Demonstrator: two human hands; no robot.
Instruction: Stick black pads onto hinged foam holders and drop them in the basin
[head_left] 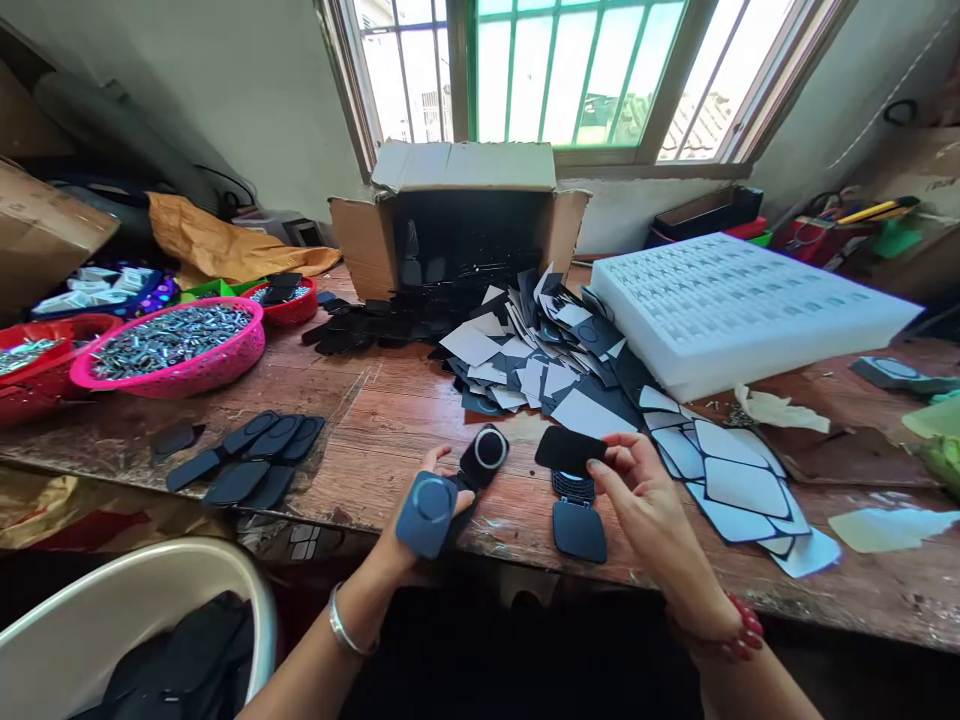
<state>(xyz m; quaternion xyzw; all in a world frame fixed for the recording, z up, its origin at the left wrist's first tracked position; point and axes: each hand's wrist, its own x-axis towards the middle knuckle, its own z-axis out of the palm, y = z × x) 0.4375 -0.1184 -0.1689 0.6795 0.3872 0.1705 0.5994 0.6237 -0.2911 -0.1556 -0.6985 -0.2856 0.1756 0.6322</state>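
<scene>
My left hand (394,552) is closed around a dark folding wireless charger (424,518). Its near panel is blue-grey with a faint ring, and its far panel carries a bright white ring. Between thumb and fingers, my right hand (643,502) pinches a thin black pad (564,450) with rounded corners by its right end. Just below that pad, a second folding charger (580,530) lies on the table, its upper part partly covered. White-backed sheets (742,485) lie spread to the right of my right hand.
Behind my hands is a heap of white and black sheets (532,365) before an open cardboard box (360,240). White foam tray (675,355) sits right. Left are dark charger panels (238,482), a pink basket (255,335) of metal parts and, below the edge, a cream tub (262,620).
</scene>
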